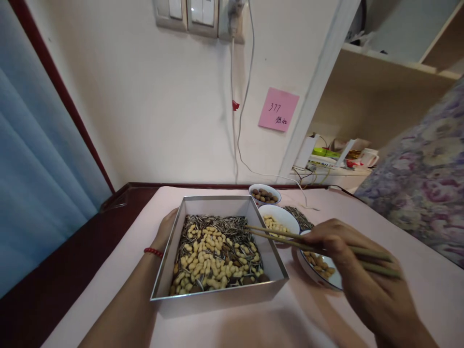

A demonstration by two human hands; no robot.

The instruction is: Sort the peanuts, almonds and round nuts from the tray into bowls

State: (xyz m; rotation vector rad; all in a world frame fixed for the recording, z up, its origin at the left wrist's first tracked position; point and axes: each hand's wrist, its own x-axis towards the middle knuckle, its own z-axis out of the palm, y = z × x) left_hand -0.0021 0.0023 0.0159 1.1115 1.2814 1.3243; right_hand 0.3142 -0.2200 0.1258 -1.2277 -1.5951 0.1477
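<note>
My right hand [362, 270] is closed round a pair of wooden chopsticks [293, 239]. Their tips reach over the right wall of a silver-grey box [217, 205], down to striped sunflower seeds [221, 222] near its back right corner. Whether the tips pinch anything is too small to tell. Unshelled peanuts [206, 256] lie over the box's middle and front, mixed with seeds and some brown nuts. My left hand [167, 228] rests against the box's left outer side, its fingers hidden behind the wall. A red bead bracelet [153, 252] circles that wrist.
Right of the box stand a bowl of peanuts [293, 222], a bowl of almonds [335, 280] under my right hand, and a bowl of round brown nuts [264, 187] behind. A seed-coloured patch [299, 217] lies beside them. A white cable [268, 175] trails onto the pink tabletop [203, 331].
</note>
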